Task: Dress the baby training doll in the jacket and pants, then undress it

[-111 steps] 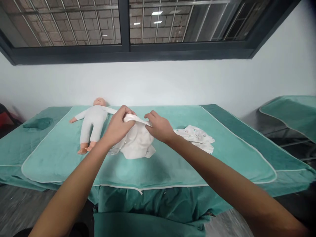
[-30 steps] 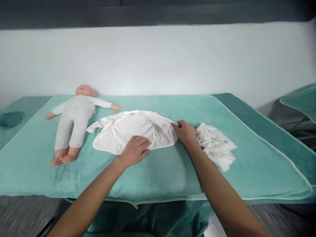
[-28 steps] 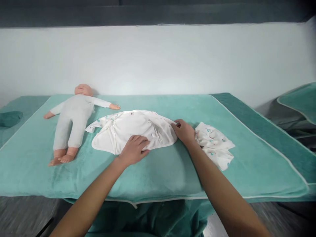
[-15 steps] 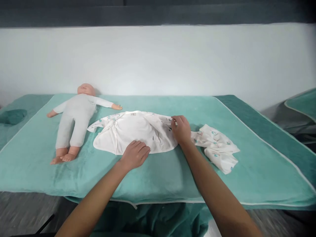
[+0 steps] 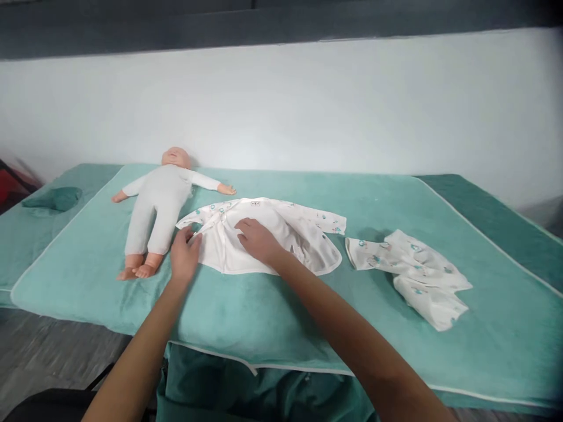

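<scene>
First, one teal plush-covered bed [image 5: 272, 322]. One white-suited doll [image 5: 160, 187], face up. One white printed cloth shirt [image 5: 281, 224], spread open right of the doll, long axis left to right. One crumpled white printed cloth garment [image 5: 416, 264], further right. Two hands, fingers parted: your left hand [image 5: 183, 258] nearest the shirt's left end, your right hand [image 5: 260, 241] over its middle, contact unclear.
</scene>
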Demonstrator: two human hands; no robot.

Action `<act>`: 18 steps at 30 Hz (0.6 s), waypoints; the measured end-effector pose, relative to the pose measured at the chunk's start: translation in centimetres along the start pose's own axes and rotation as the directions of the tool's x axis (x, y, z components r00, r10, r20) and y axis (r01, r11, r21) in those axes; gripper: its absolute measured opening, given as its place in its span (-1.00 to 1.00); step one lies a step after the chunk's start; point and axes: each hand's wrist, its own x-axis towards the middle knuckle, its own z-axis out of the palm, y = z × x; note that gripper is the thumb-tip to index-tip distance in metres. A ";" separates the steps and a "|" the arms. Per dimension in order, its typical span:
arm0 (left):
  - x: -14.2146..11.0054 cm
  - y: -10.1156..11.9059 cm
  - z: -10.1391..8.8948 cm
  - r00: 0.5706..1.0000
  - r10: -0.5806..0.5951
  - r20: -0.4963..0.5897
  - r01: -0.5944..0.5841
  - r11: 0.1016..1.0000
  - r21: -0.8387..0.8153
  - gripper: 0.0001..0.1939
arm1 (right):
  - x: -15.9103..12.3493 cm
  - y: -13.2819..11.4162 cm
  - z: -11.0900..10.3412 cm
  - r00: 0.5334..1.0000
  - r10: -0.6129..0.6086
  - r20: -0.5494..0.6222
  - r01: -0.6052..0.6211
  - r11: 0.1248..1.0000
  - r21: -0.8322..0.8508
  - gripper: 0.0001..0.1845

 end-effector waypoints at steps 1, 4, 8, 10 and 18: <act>0.0 0.0 0.0 0.998 -0.019 0.061 0.022 0.999 -0.049 -0.63 | 1.5 -0.4 0.9 1.000 0.011 0.021 -0.011 1.000 -0.004 -0.66; -0.7 0.6 0.0 0.962 0.057 0.268 -0.011 0.985 -0.171 -0.66 | 4.9 -0.9 2.9 0.996 0.095 0.000 -0.095 0.995 -0.024 -0.68; -0.7 0.5 0.2 0.988 -0.031 0.148 0.066 0.968 -0.241 -0.57 | 6.2 -0.5 4.1 0.981 0.155 -0.117 -0.153 0.988 0.029 -0.71; -0.1 0.1 0.5 0.997 -0.066 0.027 0.069 0.986 -0.153 -0.48 | 5.8 -0.1 4.2 0.983 0.123 -0.136 -0.107 0.987 0.123 -0.76; 1.2 -0.4 2.0 0.999 0.042 0.023 -0.046 0.979 0.198 -0.41 | 5.4 0.2 3.9 0.958 0.285 -0.015 -0.183 0.653 0.735 -0.62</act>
